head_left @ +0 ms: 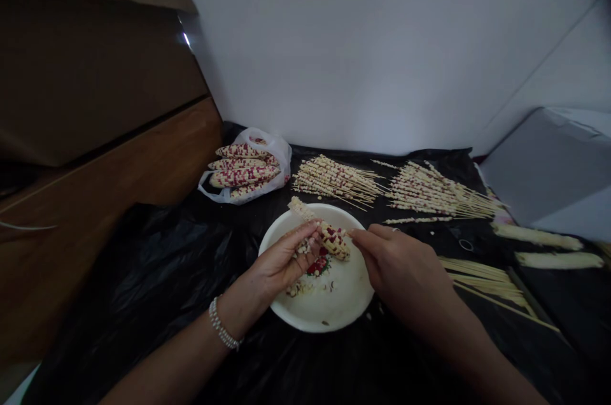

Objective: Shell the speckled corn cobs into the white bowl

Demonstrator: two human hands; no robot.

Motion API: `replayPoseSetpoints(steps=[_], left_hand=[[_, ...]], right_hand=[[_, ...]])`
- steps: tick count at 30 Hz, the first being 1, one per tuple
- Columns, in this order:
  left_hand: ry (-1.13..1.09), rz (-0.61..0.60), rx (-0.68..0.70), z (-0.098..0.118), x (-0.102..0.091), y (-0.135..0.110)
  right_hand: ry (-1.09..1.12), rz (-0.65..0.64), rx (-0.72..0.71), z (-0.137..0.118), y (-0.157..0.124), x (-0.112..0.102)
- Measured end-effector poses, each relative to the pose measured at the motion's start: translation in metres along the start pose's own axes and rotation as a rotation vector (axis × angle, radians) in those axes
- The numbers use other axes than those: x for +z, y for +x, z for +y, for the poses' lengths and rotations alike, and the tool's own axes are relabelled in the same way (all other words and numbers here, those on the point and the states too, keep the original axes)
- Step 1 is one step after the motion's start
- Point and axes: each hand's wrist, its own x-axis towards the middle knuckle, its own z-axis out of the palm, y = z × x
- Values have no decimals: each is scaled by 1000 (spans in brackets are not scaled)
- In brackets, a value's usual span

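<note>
In my left hand (279,258) is a corn cob (335,242), tilted over a white bowl (351,297). The cob's upper left part is stripped pale; cream and dark red kernels cover its lower right part. Some loose kernels (305,246) show by the left fingers. My right hand (403,268) is closed in a pinch at the cob's right side; whatever lies between its fingertips is too small to make out. Inside the bowl, loose kernels (300,289) lie beside a red and green printed pattern.
A plastic bag (281,166) of speckled corn cobs (243,176) stands at the back left. Two piles of kernel-threaded sticks, one central (329,179) and one further right (422,191), lie behind the bowl. Bare sticks (491,281) and stripped cobs (558,260) are at right, on black plastic (176,277).
</note>
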Motion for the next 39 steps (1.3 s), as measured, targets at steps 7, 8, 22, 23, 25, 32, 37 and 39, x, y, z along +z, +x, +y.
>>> replayPoseSetpoints(steps=[7, 8, 22, 23, 25, 32, 37, 39], left_hand=[[20, 9, -20, 1, -1, 1], [22, 10, -20, 1, -2, 2], [81, -5, -23, 1, 0, 0], [83, -10, -17, 1, 1, 0], [97, -18, -3, 0, 1, 0], [137, -21, 65, -4, 0, -1], [163, -17, 89, -8, -2, 1], [178, -11, 113, -8, -3, 2]], right_hand=[[-10, -46, 9, -1, 2, -2], [-12, -45, 8, -2, 1, -2], [26, -37, -36, 4, 2, 2], [28, -43, -33, 3, 2, 2], [36, -48, -32, 2, 2, 4], [78, -28, -45, -2, 0, 11], [81, -59, -31, -5, 0, 15], [84, -74, -22, -6, 1, 17]])
